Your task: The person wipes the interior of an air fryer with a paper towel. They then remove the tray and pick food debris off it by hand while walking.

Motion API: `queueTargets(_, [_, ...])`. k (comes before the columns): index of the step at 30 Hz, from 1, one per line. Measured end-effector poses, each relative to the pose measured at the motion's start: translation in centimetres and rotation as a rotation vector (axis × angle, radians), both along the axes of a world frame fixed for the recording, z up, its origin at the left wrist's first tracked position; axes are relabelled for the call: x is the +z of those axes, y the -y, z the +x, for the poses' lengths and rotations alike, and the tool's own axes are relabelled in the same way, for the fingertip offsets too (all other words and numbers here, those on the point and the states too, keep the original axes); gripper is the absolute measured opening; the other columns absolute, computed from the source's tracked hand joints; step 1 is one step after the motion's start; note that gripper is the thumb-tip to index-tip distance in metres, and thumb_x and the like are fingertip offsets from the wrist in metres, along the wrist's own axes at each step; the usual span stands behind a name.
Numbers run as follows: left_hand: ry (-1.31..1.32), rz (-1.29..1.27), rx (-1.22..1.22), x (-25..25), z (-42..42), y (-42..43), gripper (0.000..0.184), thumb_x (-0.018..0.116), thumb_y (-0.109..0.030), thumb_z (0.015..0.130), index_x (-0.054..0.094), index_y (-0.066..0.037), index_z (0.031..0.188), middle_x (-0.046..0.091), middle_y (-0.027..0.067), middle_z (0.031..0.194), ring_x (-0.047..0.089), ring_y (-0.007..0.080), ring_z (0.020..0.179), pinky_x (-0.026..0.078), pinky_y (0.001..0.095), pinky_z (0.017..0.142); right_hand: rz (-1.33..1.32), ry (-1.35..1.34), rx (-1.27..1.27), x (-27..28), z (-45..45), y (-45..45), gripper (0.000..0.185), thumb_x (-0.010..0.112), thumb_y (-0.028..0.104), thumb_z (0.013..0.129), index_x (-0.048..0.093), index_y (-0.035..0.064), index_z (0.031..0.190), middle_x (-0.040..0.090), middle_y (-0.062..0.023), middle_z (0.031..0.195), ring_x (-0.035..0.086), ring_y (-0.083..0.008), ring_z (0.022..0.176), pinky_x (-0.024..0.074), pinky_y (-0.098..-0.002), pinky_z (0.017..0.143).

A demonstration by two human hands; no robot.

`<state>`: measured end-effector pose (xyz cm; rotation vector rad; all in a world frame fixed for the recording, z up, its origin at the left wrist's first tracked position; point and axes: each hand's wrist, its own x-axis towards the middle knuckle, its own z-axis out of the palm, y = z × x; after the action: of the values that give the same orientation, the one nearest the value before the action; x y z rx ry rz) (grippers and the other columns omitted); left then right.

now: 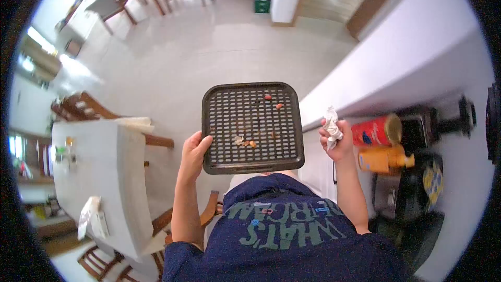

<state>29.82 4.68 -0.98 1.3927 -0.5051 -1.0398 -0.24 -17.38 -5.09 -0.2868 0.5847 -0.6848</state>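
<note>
A dark, slotted tray (251,169) with rounded corners is held out in front of my body. My left hand (194,155) grips its left edge, thumb over the rim. Small reddish pieces that look like peanuts (267,97) lie near its far right part. Closer to me are an orange-brown piece (253,144) and a pale scrap (238,139). My right hand (340,143), to the right of the tray and apart from it, is closed around a crumpled white tissue (332,125).
Right of me, a counter holds a red can (377,130), a yellow bottle (381,160) and dark appliances (417,190). On the left stands a white table (122,188) with a tissue pack (94,219) and wooden chairs (96,263). A green crate (262,5) sits on the floor farther off.
</note>
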Motion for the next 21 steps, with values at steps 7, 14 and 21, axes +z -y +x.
queueTargets(7, [0.009, 0.011, -0.058, 1.0, 0.4, 0.3, 0.022, 0.047, -0.01, 0.087, 0.054, 0.005, 0.103, 0.06, 0.006, 0.089, 0.057, 0.0072, 0.072, 0.049, 0.0205, 0.063, 0.011, 0.125, 0.008, 0.4, -0.4, -3.7, 0.031, 0.054, 0.021, 0.08, 0.048, 0.0041, 0.105, 0.052, -0.0057, 0.085, 0.049, -0.0129, 0.062, 0.047, -0.0245, 0.045])
queueTargets(14, [-0.031, 0.001, 0.125, 2.3, -2.1, -0.7, 0.021, 0.048, -0.009, 0.086, 0.054, 0.004, 0.102, 0.061, 0.0073, 0.091, 0.058, 0.009, 0.075, 0.049, 0.0219, 0.067, -0.119, -0.137, 0.204, 1.6, 1.3, -1.2, 0.028, 0.055, 0.011, 0.078, 0.047, 0.0053, 0.104, 0.054, -0.0073, 0.084, 0.056, -0.016, 0.067, 0.0512, -0.0283, 0.056])
queueTargets(21, [-0.074, 0.01, 0.133, 3.6, -2.9, -1.1, 0.023, 0.047, -0.009, 0.086, 0.052, 0.006, 0.103, 0.061, 0.008, 0.092, 0.058, 0.0088, 0.074, 0.049, 0.0222, 0.067, -0.221, -0.143, 0.331, 0.9, 2.4, -1.1, 0.033, 0.052, 0.006, 0.077, 0.046, 0.0017, 0.109, 0.057, -0.0099, 0.092, 0.058, -0.0161, 0.083, 0.049, -0.0259, 0.068])
